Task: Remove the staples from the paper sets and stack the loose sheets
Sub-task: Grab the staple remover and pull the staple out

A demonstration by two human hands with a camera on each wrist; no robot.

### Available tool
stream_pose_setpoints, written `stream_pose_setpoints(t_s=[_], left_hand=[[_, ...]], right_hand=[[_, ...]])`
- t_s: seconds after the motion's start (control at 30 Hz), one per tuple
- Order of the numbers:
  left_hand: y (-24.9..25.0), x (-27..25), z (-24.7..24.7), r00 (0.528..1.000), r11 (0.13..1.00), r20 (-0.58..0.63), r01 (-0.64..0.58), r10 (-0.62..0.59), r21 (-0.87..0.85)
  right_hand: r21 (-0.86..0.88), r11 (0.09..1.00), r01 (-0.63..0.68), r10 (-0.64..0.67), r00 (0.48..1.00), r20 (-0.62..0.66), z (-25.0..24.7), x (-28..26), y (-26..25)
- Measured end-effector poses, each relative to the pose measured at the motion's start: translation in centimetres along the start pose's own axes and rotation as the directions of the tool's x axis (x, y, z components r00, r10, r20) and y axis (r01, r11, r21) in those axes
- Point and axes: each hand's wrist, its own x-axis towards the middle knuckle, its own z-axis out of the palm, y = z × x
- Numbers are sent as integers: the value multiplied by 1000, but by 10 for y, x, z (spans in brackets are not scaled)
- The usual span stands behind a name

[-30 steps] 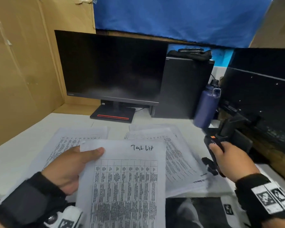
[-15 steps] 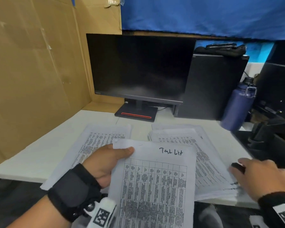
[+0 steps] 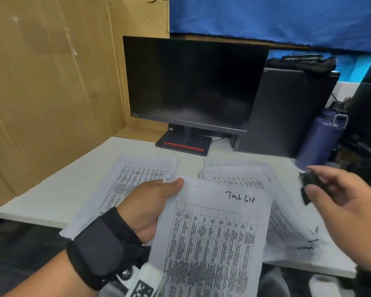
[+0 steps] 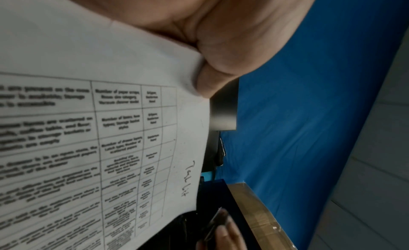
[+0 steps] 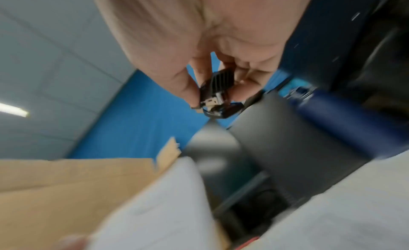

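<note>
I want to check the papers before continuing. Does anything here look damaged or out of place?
The paper set in the left hand has a curled, dog-eared top left corner beside the thumb. The right stack on the desk is fanned unevenly, overhanging the front edge.

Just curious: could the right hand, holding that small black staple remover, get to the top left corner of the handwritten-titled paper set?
Probably yes: the right hand with the small black staple remover has open air across; only the left hand's thumb crowds the paper set.

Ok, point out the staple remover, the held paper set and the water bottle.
staple remover [image 5: 218, 89]: right wrist view, ribbed black body.
held paper set [image 3: 212, 232]: head view, printed table on the top sheet.
water bottle [image 3: 318, 142]: head view, blue body.
</note>
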Motion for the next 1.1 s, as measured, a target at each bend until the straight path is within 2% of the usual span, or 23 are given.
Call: stream_pose_setpoints(t_s=[0.07,0.17,0.23,0.4,0.57,0.67,0.8,0.87,0.97,1.1], left_hand=[[2,-7,7,999,999,49,12,-10,-51],[2,-18,15,987,992,157,49,-31,-116],[0,-24,19,973,991,229,61,-31,-122],[-9,-28,23,945,991,327,60,-17,-122],[-11,-29,26,933,990,359,48,3,-131],[-11,-31,26,911,995,410,9,34,-102],[-8,-32,24,879,994,465,-111,106,-17],[-8,-33,25,881,979,449,-195,147,62],[-15,-28,31,926,939,289,-300,243,169],[-26,-24,37,951,925,155,-298,267,234]], right_hand=[[274,961,33,-60,994,93,11,-26,-47],[407,913,-3,-104,965,240,36,-58,-78],[399,917,11,-116,964,240,51,-68,-76],[341,932,126,-177,976,124,56,-74,-77],[335,928,161,-187,981,45,58,-74,-77],[285,929,235,-246,969,3,59,-74,-76],[243,931,273,-280,960,-6,61,-74,-74],[241,927,288,-295,956,-10,62,-75,-74],[226,922,315,-326,945,12,63,-79,-74],[210,918,336,-342,940,-8,70,-85,-72]])
